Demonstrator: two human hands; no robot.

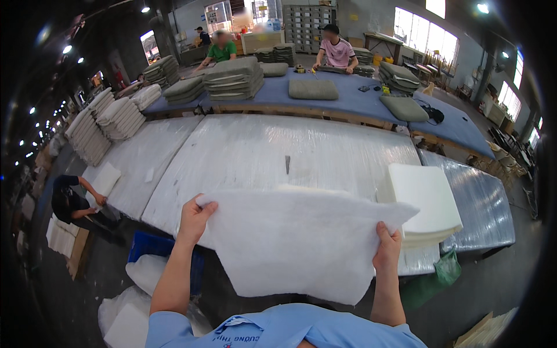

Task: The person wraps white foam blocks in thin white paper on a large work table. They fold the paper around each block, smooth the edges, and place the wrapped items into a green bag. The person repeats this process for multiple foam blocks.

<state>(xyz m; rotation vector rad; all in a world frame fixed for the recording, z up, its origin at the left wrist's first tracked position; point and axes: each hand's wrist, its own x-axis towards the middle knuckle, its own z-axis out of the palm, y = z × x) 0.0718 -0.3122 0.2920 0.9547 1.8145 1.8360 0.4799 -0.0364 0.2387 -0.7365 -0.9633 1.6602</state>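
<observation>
A sheet of white batting (296, 243) hangs stretched between my two hands, over the near edge of the plastic-wrapped table (243, 145). My left hand (197, 217) grips its upper left corner, thumb on top. On the other side my right hand (387, 246) is closed on the right edge, a little below the upper right corner, which sticks out past the fingers. Just beyond that corner stands a stack of cream foam pads (426, 197). A small dark pointed tool (287, 165) lies on the plastic, beyond the sheet.
Grey cushions (234, 78) are piled on the blue table (272, 93) at the back, where two people work. Another person (75, 200) handles white pads at the left. A blue crate (149, 245), white bags and a green bag (448, 267) are near the table's front.
</observation>
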